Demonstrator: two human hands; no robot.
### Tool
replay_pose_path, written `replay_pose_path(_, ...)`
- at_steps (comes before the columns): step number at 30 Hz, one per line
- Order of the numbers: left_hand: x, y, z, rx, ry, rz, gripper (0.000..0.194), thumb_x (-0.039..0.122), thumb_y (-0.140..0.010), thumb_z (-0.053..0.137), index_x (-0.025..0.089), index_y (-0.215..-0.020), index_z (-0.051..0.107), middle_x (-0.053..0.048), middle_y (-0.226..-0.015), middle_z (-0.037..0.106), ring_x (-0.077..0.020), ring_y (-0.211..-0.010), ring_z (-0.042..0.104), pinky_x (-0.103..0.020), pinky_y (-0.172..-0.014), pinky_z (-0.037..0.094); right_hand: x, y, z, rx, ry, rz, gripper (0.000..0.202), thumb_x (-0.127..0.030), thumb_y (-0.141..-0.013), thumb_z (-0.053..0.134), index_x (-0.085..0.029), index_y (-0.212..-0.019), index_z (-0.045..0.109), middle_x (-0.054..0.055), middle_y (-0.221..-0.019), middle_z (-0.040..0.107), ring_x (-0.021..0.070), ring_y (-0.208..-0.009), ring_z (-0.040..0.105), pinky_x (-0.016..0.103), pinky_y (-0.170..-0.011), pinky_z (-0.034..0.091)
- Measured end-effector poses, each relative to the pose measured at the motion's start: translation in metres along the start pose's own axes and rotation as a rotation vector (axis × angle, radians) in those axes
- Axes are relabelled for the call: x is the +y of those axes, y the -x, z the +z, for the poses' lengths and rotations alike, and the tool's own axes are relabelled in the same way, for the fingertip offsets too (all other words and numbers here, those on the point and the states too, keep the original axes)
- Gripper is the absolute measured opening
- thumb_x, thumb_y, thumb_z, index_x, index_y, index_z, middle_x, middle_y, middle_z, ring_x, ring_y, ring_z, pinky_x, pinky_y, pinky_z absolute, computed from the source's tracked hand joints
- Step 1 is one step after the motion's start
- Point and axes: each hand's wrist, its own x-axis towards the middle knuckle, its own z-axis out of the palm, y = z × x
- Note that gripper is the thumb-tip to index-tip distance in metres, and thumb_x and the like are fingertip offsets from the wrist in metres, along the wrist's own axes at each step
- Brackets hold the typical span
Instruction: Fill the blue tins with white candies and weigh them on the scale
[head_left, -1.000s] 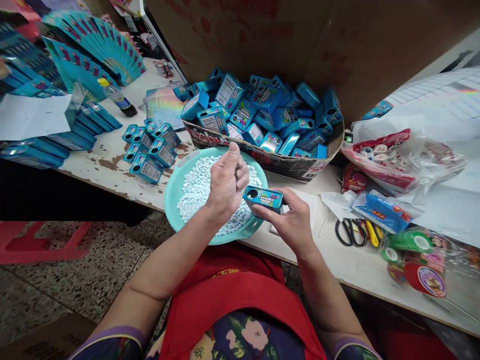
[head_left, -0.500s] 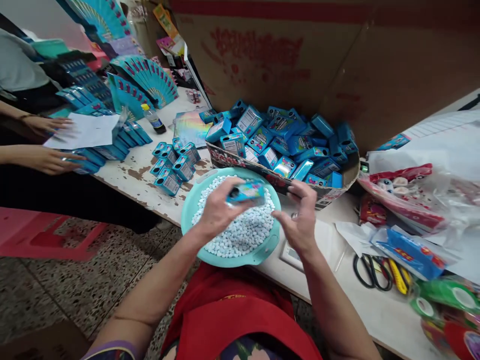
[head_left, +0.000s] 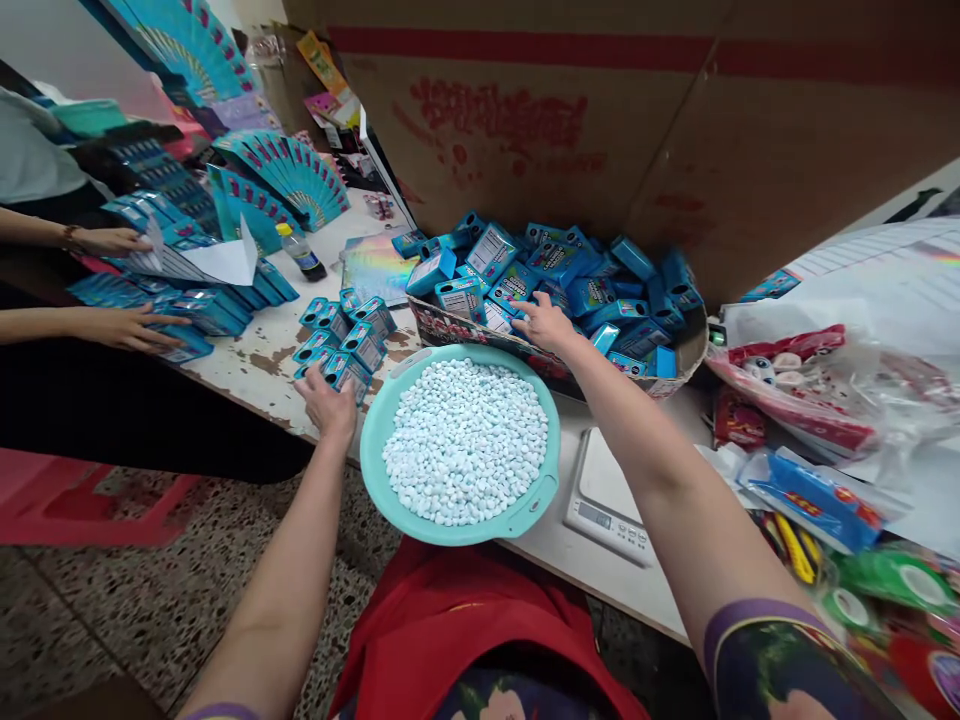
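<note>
My left hand [head_left: 331,408] is at the near edge of a group of small blue boxes [head_left: 364,345] standing on the table. Its fingers are around a box at the near left corner, mostly hidden by the hand. My right hand [head_left: 546,324] reaches over the front wall of an open carton [head_left: 480,338], fingers apart just above the loose blue boxes [head_left: 553,258] piled inside. Between my arms, a round turquoise basin [head_left: 377,455] holds many small pale candy-like pieces [head_left: 465,440].
Right of the basin lies a white digital scale [head_left: 611,520]. Further right are a yellow-handled cutter [head_left: 799,548], tape rolls and plastic bags. A co-worker's hands [head_left: 124,328] handle blue boxes and paper at left. A small bottle [head_left: 302,255] stands behind the group. A tall cardboard box [head_left: 540,130] rises behind.
My left hand has moved left from above the basin to the box group, carrying a blue box. My right hand has moved forward from the basin's right side to the carton.
</note>
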Motion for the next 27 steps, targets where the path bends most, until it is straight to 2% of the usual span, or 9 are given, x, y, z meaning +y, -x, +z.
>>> replay_pose_path(4,0.008,0.019,-0.028,0.047,0.054,0.063,0.06,0.024,-0.081,0.07,0.015,-0.136,0.049,-0.02,-0.134,0.046,-0.0348,-0.12,0.057,-0.048,-0.102,0.046,-0.009,-0.011,0.017,-0.026,0.036,0.058,0.051,-0.043,-0.077,0.076,-0.026,-0.124,0.065,0.019,-0.14,0.051,0.0434,-0.117,0.06,0.06,-0.096,0.047)
replay_pose_path(7,0.022,0.051,-0.049,0.005,0.302,0.265,0.04,0.033,-0.088,0.061,0.018,-0.125,0.056,-0.013,-0.131,0.05,-0.027,-0.11,0.062,-0.041,-0.096,0.05,-0.003,-0.011,0.018,0.041,0.032,0.1,0.062,-0.031,-0.073,0.08,-0.016,-0.129,0.058,0.026,-0.135,0.054,0.0432,-0.115,0.061,0.06,-0.094,0.047)
replay_pose_path(10,0.046,0.081,-0.044,-0.45,0.322,0.609,0.042,0.043,-0.09,0.057,0.02,-0.125,0.057,-0.012,-0.13,0.058,-0.0287,-0.121,0.058,-0.043,-0.106,0.043,0.011,-0.008,0.002,0.094,0.014,0.16,0.059,-0.026,-0.074,0.077,-0.009,-0.125,0.056,0.026,-0.114,0.065,0.0395,-0.107,0.064,0.056,-0.091,0.05)
replay_pose_path(12,0.064,0.091,-0.027,-0.726,0.194,0.73,0.054,0.05,-0.089,0.056,0.017,-0.132,0.054,-0.016,-0.142,0.053,-0.0328,-0.137,0.045,-0.047,-0.116,0.032,0.024,0.005,-0.016,0.175,-0.048,0.151,0.061,-0.027,-0.071,0.078,-0.009,-0.124,0.056,0.023,-0.111,0.067,0.0371,-0.106,0.064,0.054,-0.093,0.05)
replay_pose_path(15,0.093,0.099,0.0,-0.856,0.057,0.686,0.063,0.056,-0.09,0.051,0.013,-0.136,0.053,-0.022,-0.148,0.046,-0.0378,-0.144,0.034,-0.051,-0.117,0.027,0.044,0.054,-0.045,0.386,-0.476,-0.016,0.066,-0.032,-0.066,0.082,-0.016,-0.126,0.059,0.014,-0.116,0.068,0.0319,-0.109,0.064,0.052,-0.098,0.049)
replay_pose_path(18,0.114,0.113,0.017,-0.894,-0.001,0.63,0.061,0.061,-0.091,0.044,0.015,-0.129,0.059,-0.021,-0.133,0.055,-0.0392,-0.132,0.046,-0.051,-0.109,0.035,0.054,0.13,-0.05,0.381,-0.995,-0.083,0.058,-0.041,-0.07,0.081,-0.023,-0.122,0.063,0.006,-0.114,0.071,0.0267,-0.104,0.067,0.047,-0.094,0.053)
replay_pose_path(22,0.124,0.134,0.018,-0.961,-0.001,0.652,0.061,0.066,-0.09,0.04,0.019,-0.124,0.059,-0.017,-0.118,0.062,-0.0366,-0.116,0.056,-0.046,-0.097,0.043,0.048,0.213,-0.017,0.344,-1.236,0.068,0.044,-0.039,-0.064,0.087,-0.024,-0.101,0.067,0.001,-0.095,0.075,0.0216,-0.087,0.069,0.041,-0.084,0.057)
replay_pose_path(25,0.124,0.137,0.011,-0.97,0.056,0.624,0.053,0.065,-0.085,0.05,0.022,-0.114,0.063,-0.013,-0.107,0.067,-0.0349,-0.106,0.06,-0.041,-0.089,0.044,0.035,0.241,0.006,0.314,-1.296,0.13,0.048,-0.041,-0.065,0.086,-0.024,-0.104,0.065,0.002,-0.099,0.075,0.0216,-0.088,0.07,0.041,-0.084,0.057)
replay_pose_path(27,0.124,0.136,0.004,-0.964,0.115,0.518,0.042,0.058,-0.079,0.062,0.023,-0.101,0.066,-0.008,-0.088,0.068,-0.0315,-0.092,0.063,-0.036,-0.08,0.044,0.024,0.246,0.012,0.304,-1.367,0.176,0.05,-0.044,-0.066,0.085,-0.025,-0.106,0.062,0.003,-0.1,0.075,0.0228,-0.089,0.07,0.042,-0.083,0.058)
